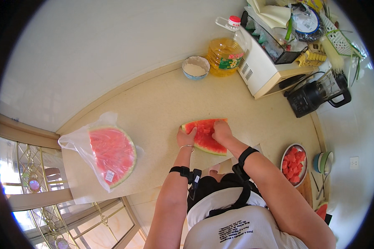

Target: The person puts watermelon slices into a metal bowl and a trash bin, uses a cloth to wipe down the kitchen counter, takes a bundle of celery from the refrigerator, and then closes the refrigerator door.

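A cut piece of watermelon [205, 133] lies red side up near the counter's front edge, its flesh scored and partly hollowed. My left hand [186, 136] grips its left end, thumb over the flesh and fingers around the rind. My right hand [222, 132] is curled onto the flesh near the right end; its fingertips are partly hidden. To the left, a larger watermelon piece [112, 152] sits inside a clear plastic bag [78, 141] with a small label. Cut watermelon chunks [294, 163] fill a metal plate [283, 155] on the right.
Along the wall stand a bowl of pale powder [195, 69], a large oil bottle [225, 57] and a microwave [261, 73] loaded with kitchen goods. A blender [314, 93] is at the right. Stacked bowls [325, 162], a wooden board [307, 190] and another watermelon piece [322, 211] are nearer me.
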The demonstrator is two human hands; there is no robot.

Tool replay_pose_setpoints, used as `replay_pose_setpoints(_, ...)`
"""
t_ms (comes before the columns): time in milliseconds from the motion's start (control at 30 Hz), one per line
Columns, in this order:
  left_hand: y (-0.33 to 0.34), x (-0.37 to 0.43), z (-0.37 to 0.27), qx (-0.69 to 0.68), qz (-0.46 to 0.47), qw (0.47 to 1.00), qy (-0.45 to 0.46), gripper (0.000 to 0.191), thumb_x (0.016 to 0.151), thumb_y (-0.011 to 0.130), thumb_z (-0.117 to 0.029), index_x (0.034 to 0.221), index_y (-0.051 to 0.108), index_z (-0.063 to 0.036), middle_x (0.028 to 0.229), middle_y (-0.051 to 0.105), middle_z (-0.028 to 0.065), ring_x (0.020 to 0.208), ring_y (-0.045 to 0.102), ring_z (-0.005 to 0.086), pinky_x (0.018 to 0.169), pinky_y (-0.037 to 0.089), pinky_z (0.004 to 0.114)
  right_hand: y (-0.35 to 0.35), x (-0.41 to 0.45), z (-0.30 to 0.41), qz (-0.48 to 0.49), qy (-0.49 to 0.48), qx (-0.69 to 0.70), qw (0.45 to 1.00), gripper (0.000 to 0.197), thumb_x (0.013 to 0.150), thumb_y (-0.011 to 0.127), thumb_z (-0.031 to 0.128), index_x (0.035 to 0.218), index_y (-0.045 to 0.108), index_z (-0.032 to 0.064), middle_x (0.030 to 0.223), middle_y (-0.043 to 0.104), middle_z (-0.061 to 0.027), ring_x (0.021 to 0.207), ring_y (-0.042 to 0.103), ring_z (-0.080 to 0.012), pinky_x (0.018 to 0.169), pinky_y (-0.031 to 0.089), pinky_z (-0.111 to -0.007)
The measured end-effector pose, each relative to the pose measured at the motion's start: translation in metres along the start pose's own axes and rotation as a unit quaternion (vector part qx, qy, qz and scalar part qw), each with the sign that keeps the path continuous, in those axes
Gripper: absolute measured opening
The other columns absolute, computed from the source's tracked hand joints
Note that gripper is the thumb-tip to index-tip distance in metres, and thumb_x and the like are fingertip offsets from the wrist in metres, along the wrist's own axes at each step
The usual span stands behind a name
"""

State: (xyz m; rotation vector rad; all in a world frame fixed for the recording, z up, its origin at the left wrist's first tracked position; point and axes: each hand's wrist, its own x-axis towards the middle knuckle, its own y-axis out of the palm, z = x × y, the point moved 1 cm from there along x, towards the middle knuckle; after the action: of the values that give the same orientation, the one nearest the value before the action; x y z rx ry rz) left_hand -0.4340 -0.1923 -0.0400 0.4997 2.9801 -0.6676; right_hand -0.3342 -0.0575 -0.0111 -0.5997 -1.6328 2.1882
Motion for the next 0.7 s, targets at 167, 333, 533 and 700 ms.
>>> replay_pose_setpoints(167,-0.002,0.0,-0.003,-0.035,0.03,0.999,-0.007,0.039,0.064,0.071,-0.022,0.092,0.056,0.0009,0.083,0.063,0.014,0.076,0.062,0.0254,0.069,0.047,0.033,-0.005,-0.001,-0.001,0.008,0.011,0.042,0.999,0.016,0.058,0.062,0.009,0.07,0.054,0.0022,0.081,0.057,-0.0163,0.083,0.053,-0.0318,0.072,0.045,-0.038)
replay_pose_setpoints(333,-0.003,0.003,0.003,-0.04,0.03,0.999,-0.017,0.042,0.064,0.071,-0.024,0.095,0.056,0.0007,0.085,0.063,0.0153,0.078,0.061,0.0277,0.071,0.047,0.034,-0.006,-0.004,-0.006,-0.04,-0.018,0.101,0.994,0.009,0.059,0.058,0.006,0.065,0.052,0.0033,0.077,0.057,-0.0148,0.076,0.054,-0.0318,0.068,0.044,-0.038)
replay_pose_setpoints(533,-0.003,0.008,-0.005,0.009,0.038,0.999,0.003,0.046,0.062,0.073,-0.026,0.094,0.056,0.0013,0.087,0.062,0.0165,0.081,0.061,0.0282,0.072,0.047,0.035,-0.003,-0.004,-0.024,-0.026,-0.05,0.203,0.978,0.005,0.064,0.053,0.003,0.068,0.054,0.0031,0.069,0.055,-0.0133,0.066,0.054,-0.0284,0.059,0.044,-0.037)
replay_pose_setpoints(700,-0.009,0.001,-0.004,0.063,0.041,0.996,-0.048,0.053,0.064,0.072,-0.029,0.102,0.052,0.0009,0.094,0.061,0.014,0.087,0.059,0.0272,0.077,0.046,0.035,-0.015,-0.002,-0.027,0.016,0.143,0.45,0.881,0.008,0.07,0.052,0.004,0.077,0.055,0.0032,0.065,0.053,-0.0053,0.056,0.051,-0.016,0.051,0.042,-0.03)
